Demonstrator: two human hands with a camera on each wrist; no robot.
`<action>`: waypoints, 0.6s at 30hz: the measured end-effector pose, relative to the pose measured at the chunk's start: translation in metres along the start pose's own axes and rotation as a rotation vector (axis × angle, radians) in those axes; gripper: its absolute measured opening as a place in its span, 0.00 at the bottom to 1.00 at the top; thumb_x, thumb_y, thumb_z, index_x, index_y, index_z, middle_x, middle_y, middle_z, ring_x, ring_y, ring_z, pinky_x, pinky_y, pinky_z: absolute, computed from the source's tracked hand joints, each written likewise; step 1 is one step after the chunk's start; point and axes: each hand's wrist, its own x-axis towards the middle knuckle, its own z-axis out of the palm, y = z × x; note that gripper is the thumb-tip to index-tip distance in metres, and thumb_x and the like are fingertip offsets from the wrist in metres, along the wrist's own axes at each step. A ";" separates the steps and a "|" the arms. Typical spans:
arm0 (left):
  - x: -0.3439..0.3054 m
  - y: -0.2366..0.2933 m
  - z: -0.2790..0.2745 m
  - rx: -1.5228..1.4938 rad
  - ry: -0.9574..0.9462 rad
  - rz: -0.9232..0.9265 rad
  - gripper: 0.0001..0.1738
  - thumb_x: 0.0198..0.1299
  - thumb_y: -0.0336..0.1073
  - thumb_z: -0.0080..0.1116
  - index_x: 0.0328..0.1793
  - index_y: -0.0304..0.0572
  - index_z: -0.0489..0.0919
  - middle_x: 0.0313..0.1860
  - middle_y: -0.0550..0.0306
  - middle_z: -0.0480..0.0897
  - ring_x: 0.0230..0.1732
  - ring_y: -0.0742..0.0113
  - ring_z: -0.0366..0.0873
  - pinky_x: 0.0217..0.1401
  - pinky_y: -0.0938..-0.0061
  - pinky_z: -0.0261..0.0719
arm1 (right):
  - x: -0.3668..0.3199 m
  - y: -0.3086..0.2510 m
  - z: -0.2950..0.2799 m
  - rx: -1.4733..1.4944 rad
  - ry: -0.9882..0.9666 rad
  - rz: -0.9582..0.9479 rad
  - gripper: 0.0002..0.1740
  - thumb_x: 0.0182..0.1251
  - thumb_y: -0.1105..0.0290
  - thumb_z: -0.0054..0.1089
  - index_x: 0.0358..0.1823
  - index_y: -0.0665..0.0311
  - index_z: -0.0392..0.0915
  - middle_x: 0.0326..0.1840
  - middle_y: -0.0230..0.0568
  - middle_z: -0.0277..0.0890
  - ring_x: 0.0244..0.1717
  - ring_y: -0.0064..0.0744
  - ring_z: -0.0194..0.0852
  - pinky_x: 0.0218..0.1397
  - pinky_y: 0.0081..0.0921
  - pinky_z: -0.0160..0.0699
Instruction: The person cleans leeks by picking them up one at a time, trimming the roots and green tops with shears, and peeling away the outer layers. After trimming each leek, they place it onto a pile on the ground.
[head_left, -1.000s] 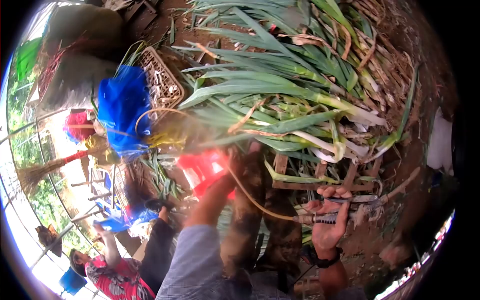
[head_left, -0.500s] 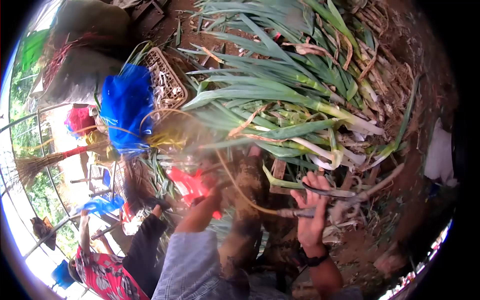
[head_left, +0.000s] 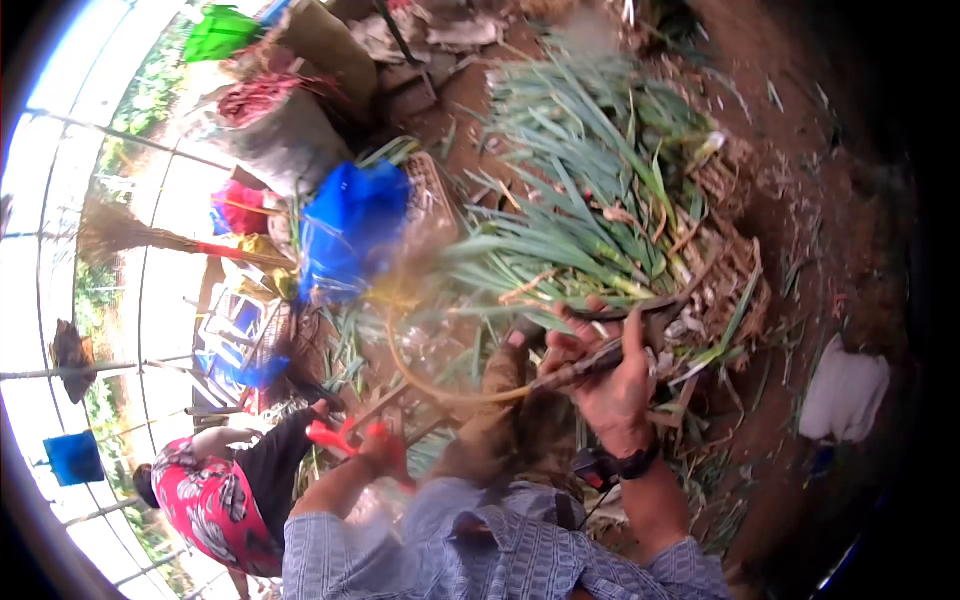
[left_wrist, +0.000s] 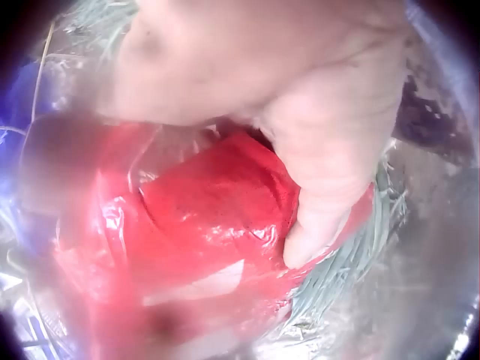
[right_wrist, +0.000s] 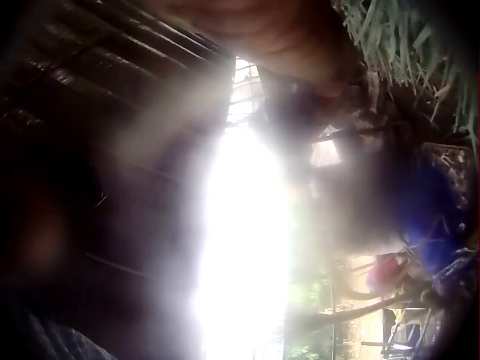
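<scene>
My left hand [head_left: 385, 457] holds a thin red plastic bag [head_left: 335, 437] low beside my leg. Close up in the left wrist view, the thumb presses the crumpled red plastic; the other fingertips are mostly hidden. My right hand [head_left: 612, 395], palm up, has its fingers bent about a lever-handled hose gun [head_left: 578, 370] with a yellowish hose [head_left: 425, 388] running from its end. The gun overlaps the root ends of a large pile of green onions [head_left: 600, 215] in the head view. The right wrist view is dark and glaring and shows only part of the hand.
At the left, another person [head_left: 215, 500] in a red patterned top bends forward. Blue plastic [head_left: 350, 230] hangs by a brown crate [head_left: 432, 190]. Full sacks [head_left: 290, 135] and a straw broom [head_left: 150, 235] stand beyond. A white bag [head_left: 843, 390] lies on the ground at right.
The head view has shifted, showing more floor and shirt. My right hand's fingers, spread half a second ago, are bent about the gun. The other person's raised arm has come down.
</scene>
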 end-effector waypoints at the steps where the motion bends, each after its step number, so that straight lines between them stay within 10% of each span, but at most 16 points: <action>1: -0.015 0.000 0.004 -0.007 -0.023 -0.002 0.22 0.56 0.44 0.63 0.55 0.43 0.81 0.53 0.44 0.84 0.53 0.48 0.82 0.53 0.55 0.80 | -0.008 -0.017 0.030 -0.031 -0.075 -0.029 0.30 0.80 0.40 0.38 0.67 0.55 0.66 0.68 0.55 0.73 0.55 0.47 0.83 0.49 0.56 0.86; 5: -0.063 -0.002 0.008 -0.041 -0.093 0.016 0.21 0.56 0.44 0.63 0.54 0.43 0.82 0.52 0.44 0.85 0.52 0.48 0.83 0.52 0.56 0.81 | -0.032 -0.111 0.137 -0.034 -0.396 -0.334 0.30 0.81 0.46 0.42 0.68 0.64 0.65 0.74 0.60 0.65 0.64 0.48 0.78 0.61 0.57 0.80; 10: -0.072 -0.014 -0.024 -0.046 -0.056 0.025 0.20 0.56 0.44 0.63 0.52 0.42 0.83 0.51 0.45 0.85 0.50 0.49 0.84 0.51 0.56 0.81 | -0.049 -0.214 0.214 -0.075 -0.810 -0.540 0.35 0.82 0.59 0.46 0.72 0.84 0.50 0.84 0.71 0.30 0.78 0.58 0.56 0.78 0.59 0.62; 13: -0.056 -0.027 -0.053 -0.030 -0.020 0.042 0.20 0.56 0.44 0.63 0.51 0.42 0.84 0.50 0.45 0.86 0.49 0.49 0.84 0.50 0.56 0.82 | -0.043 -0.218 0.261 -0.092 -0.856 -0.547 0.33 0.82 0.55 0.44 0.71 0.80 0.55 0.78 0.79 0.45 0.76 0.61 0.60 0.78 0.63 0.62; 18: -0.033 -0.054 -0.119 0.006 0.025 0.097 0.19 0.56 0.44 0.62 0.49 0.41 0.85 0.49 0.46 0.86 0.48 0.50 0.85 0.49 0.56 0.82 | 0.015 -0.191 0.322 -0.241 -0.871 -0.645 0.34 0.83 0.60 0.43 0.73 0.84 0.50 0.82 0.75 0.29 0.77 0.58 0.58 0.78 0.56 0.65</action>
